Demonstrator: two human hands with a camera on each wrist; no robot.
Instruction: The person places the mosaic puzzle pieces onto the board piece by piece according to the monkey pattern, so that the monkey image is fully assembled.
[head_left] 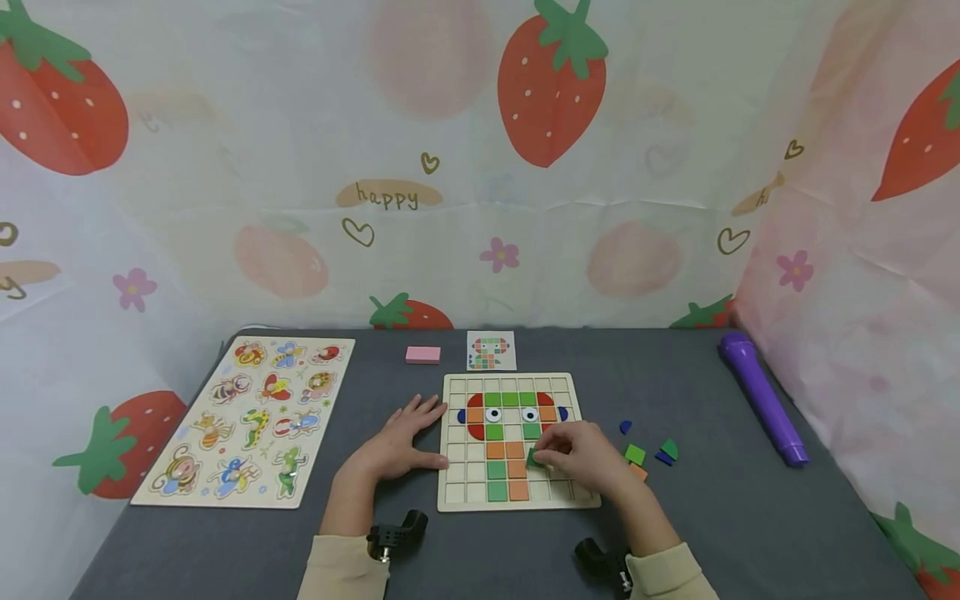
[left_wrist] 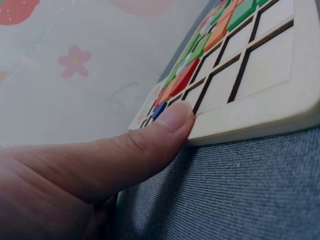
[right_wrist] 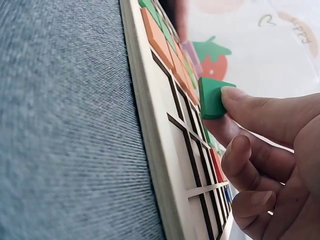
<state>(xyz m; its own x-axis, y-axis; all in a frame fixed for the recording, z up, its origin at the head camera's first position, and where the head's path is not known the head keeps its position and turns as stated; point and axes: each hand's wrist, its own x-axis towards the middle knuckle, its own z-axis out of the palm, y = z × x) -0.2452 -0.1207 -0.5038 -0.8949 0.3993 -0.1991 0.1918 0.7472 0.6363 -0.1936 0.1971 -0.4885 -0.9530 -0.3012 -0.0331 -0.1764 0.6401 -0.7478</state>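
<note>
A wooden grid board (head_left: 480, 507) lies on the table, filled in part with coloured tiles that form a figure with two round eyes. Thumb and index finger of my right hand (head_left: 588, 457) pinch a dark green tile (right_wrist: 211, 97) over the board, just right of the orange tiles (head_left: 515, 450); the other fingers curl loosely below. My left hand (head_left: 397, 442) lies at the board's left side with fingers spread. Its thumb (left_wrist: 170, 122) touches the board's edge in the left wrist view.
Right of the board lie loose pieces: a light green tile (head_left: 635, 454), a dark green rounded piece (head_left: 669, 448) and several others. A pattern card (head_left: 491, 350) and pink block (head_left: 423, 356) sit behind it. An insect picture board (head_left: 247, 450) lies left, a purple tube (head_left: 763, 400) right.
</note>
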